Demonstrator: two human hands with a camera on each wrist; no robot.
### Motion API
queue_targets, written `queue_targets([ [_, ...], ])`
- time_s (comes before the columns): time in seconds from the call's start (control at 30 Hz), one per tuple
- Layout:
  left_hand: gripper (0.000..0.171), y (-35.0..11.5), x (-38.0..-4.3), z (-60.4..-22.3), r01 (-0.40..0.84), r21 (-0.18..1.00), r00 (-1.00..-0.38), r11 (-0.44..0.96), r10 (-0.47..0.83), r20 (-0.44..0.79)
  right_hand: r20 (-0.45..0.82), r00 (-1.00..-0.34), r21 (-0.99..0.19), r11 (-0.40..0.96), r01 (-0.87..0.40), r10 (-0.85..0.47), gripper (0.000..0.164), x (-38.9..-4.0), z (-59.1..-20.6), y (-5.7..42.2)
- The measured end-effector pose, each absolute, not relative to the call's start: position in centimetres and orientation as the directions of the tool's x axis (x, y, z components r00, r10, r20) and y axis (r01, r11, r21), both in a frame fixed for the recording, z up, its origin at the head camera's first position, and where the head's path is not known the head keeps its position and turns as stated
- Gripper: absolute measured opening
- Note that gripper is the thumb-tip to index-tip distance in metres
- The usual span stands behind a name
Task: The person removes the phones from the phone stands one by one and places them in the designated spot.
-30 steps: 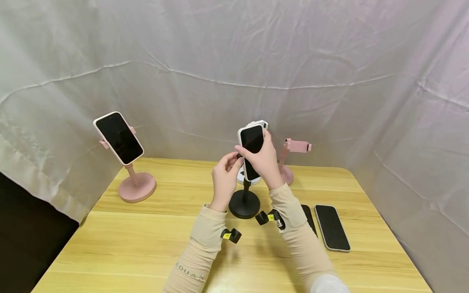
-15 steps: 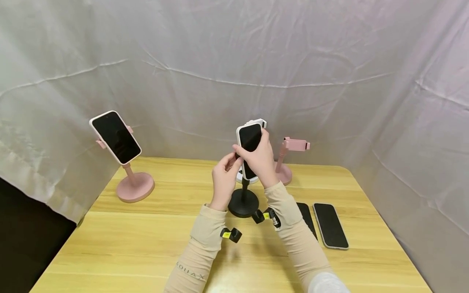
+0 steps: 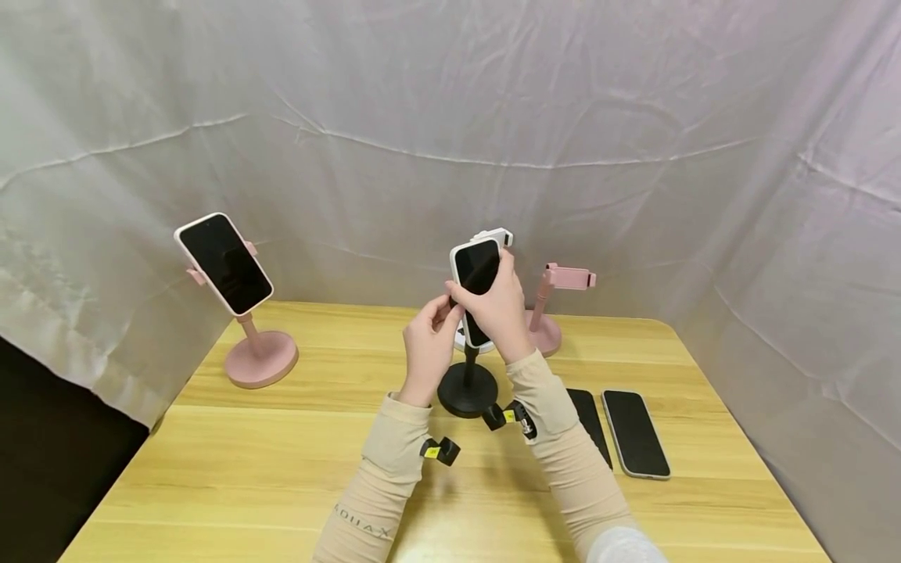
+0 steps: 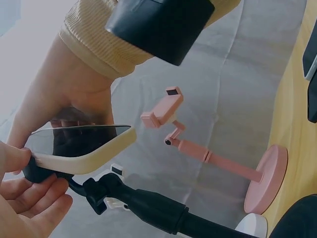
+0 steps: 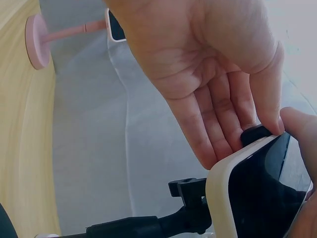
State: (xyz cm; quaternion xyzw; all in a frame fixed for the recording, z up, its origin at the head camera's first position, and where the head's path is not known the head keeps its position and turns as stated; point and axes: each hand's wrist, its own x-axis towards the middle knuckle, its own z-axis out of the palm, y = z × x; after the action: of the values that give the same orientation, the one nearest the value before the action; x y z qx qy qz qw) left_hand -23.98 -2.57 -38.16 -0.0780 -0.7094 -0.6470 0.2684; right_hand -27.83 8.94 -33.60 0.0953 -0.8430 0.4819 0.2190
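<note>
A phone (image 3: 475,266) in a white case sits slightly tilted at the head of a black phone stand (image 3: 468,391). My right hand (image 3: 503,306) grips it across the screen side, thumb at the left edge and fingers at the right edge. With thumb and fingers, my left hand (image 3: 426,344) pinches the black clamp (image 5: 254,133) at the phone's left edge. Both thumbs meet close together there in the right wrist view. Below the phone, the black joint (image 4: 101,191) of the stand shows in the left wrist view. The back of the clamp is mostly hidden.
A pink stand (image 3: 260,360) at the left bears another phone (image 3: 224,264). Behind my hands are a white stand (image 3: 501,234) and a second pink stand (image 3: 572,278). Two phones lie at the right, a black one (image 3: 590,422) and a grey-edged one (image 3: 637,434).
The phone and both hands have shifted slightly left. My left fingers have drawn closer in at the clamp by the phone's edge. My right hand keeps its grip.
</note>
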Motion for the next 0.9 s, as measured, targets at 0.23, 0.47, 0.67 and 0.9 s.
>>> queue_targets([
  [0.23, 0.031, -2.83, -23.93, -38.12, 0.472, 0.863, -0.829, 0.179, -0.242, 0.504, 0.466, -0.883, -0.764, 0.526, -0.374, 0.051, 0.093, -27.86, -33.65, 8.78],
  [0.47, 0.03, -2.95, -23.92, -38.12, 0.466, 0.867, -0.83, 0.173, -0.252, 0.497, 0.467, -0.883, -0.765, 0.524, -0.375, 0.05, 0.093, -27.74, -33.62, 8.68],
  [0.67, 0.031, -2.99, -23.91, -38.13, 0.461, 0.871, -0.837, 0.171, -0.242, 0.49, 0.468, -0.882, -0.761, 0.53, -0.375, 0.048, 0.093, -27.59, -33.54, 8.83],
  [0.9, 0.033, -3.13, -23.92, -38.13, 0.456, 0.872, -0.843, 0.179, -0.227, 0.488, 0.477, -0.878, -0.751, 0.536, -0.385, 0.038, 0.092, -27.62, -33.46, 8.9],
])
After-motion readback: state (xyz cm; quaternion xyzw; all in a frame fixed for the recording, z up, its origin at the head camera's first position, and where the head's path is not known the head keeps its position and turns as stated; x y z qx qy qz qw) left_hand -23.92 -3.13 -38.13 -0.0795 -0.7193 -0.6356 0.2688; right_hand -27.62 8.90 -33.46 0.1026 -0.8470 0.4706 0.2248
